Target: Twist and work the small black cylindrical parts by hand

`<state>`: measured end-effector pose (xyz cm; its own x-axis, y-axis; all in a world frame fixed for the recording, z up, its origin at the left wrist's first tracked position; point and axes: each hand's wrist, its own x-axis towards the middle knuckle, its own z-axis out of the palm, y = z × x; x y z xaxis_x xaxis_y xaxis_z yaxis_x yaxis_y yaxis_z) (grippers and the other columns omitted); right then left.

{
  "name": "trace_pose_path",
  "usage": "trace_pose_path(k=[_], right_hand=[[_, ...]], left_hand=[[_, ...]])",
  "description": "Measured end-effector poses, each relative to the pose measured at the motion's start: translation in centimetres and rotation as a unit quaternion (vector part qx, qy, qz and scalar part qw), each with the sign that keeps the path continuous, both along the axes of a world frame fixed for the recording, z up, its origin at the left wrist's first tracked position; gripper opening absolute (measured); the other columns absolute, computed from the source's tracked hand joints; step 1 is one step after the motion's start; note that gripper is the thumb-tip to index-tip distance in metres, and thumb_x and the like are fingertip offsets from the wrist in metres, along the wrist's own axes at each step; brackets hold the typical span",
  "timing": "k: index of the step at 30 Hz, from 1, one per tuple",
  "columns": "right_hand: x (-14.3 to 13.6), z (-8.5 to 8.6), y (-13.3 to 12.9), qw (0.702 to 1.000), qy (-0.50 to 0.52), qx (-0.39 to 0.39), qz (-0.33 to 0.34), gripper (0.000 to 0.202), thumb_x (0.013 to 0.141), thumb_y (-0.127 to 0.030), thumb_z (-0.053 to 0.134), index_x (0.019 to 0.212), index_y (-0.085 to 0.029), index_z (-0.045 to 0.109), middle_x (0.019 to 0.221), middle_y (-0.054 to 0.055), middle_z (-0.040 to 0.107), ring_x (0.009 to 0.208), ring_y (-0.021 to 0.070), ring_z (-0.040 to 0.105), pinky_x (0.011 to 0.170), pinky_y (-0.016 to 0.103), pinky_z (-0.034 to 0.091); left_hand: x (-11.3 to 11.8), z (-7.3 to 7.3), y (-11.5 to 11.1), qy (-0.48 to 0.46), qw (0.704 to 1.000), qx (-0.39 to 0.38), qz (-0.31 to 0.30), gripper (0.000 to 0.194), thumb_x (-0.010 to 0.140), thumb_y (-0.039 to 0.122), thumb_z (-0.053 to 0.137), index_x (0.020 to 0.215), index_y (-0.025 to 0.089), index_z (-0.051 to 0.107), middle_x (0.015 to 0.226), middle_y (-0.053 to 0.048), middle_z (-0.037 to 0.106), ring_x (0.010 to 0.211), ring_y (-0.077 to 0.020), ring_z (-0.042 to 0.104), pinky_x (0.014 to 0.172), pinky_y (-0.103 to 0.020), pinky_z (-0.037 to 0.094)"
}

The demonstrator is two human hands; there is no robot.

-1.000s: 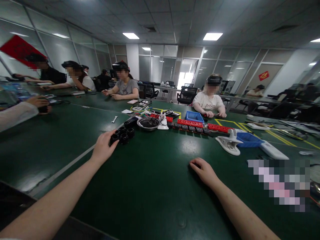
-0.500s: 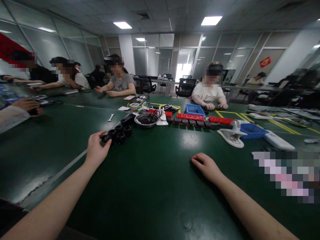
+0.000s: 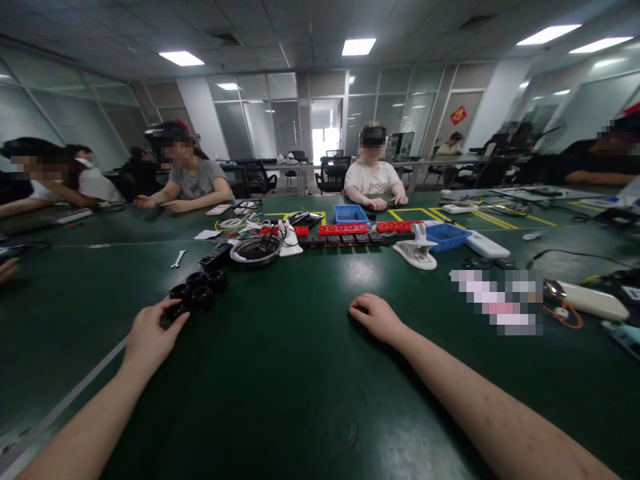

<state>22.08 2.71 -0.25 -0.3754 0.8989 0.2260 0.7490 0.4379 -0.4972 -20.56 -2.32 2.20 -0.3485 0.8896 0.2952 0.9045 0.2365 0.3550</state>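
My left hand is at the near left end of a cluster of several glossy black round pieces, shaped like short cylinders. Its thumb and fingers close around the nearest black round piece, which still sits against the others. My right hand rests on the green table with its fingers curled in. Nothing shows in it, and no object lies right beside it. A small wrench and a black box-like device lie beyond the cluster.
A metal bowl with dark cables, a white stand, red strips, blue bins and a white clamp line the table's middle. A white device lies to the right. Several people sit around.
The camera view has turned right, so everything sits further left in the picture. My left hand stays around the same black piece, and my right hand keeps its curled rest on the table.
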Motion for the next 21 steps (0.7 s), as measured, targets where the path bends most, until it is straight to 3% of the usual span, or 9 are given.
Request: trace_pose_path(k=[6,9,12,16,21], right_hand=[[0.1,0.0,-0.1,1.0,0.003,0.006,-0.004,0.016,0.079,-0.023,0.048,0.076,-0.018,0.063,0.078,0.003,0.058,0.075,0.015,0.052,0.069,0.025,0.039],[0.2,0.0,-0.1,1.0,0.006,0.007,-0.005,0.015,0.078,-0.024,0.049,0.077,-0.018,0.063,0.078,0.003,0.058,0.075,0.015,0.053,0.069,0.025,0.039],[0.3,0.0,-0.2,1.0,0.008,0.007,-0.005,0.014,0.078,-0.024,0.051,0.077,-0.018,0.064,0.078,0.003,0.059,0.075,0.0151,0.053,0.069,0.025,0.039],[0.3,0.3,-0.4,1.0,0.009,0.007,-0.004,0.014,0.077,-0.024,0.051,0.076,-0.019,0.064,0.077,0.003,0.059,0.075,0.015,0.054,0.069,0.025,0.04],[0.5,0.4,-0.3,1.0,0.011,0.006,-0.001,0.014,0.078,-0.024,0.051,0.077,-0.018,0.064,0.079,0.003,0.059,0.075,0.0151,0.054,0.07,0.025,0.04]], left_hand=[[-0.1,-0.5,0.6,-0.125,0.99,0.059,0.014,0.054,0.066,0.045,0.057,0.108,0.015,0.041,0.101,-0.008,0.047,0.087,-0.0242,0.054,0.071,-0.037,0.05],[-0.3,-0.4,0.4,-0.079,0.993,0.054,0.063,0.059,0.062,0.055,0.058,0.102,0.014,0.043,0.093,-0.008,0.049,0.085,-0.0261,0.054,0.067,-0.037,0.05],[-0.2,0.1,-0.1,-0.05,0.993,0.002,0.103,0.053,0.062,0.063,0.052,0.087,0.016,0.047,0.078,-0.003,0.051,0.075,-0.0252,0.055,0.057,-0.035,0.049],[0.4,0.6,-0.6,-0.095,0.993,-0.052,0.056,0.042,0.068,0.061,0.046,0.072,0.02,0.051,0.06,0.001,0.054,0.06,-0.0227,0.056,0.047,-0.031,0.045],[0.6,0.9,-0.6,-0.114,0.991,-0.049,0.043,0.039,0.066,0.058,0.049,0.073,0.021,0.055,0.061,0.001,0.058,0.061,-0.0246,0.057,0.047,-0.032,0.045]])
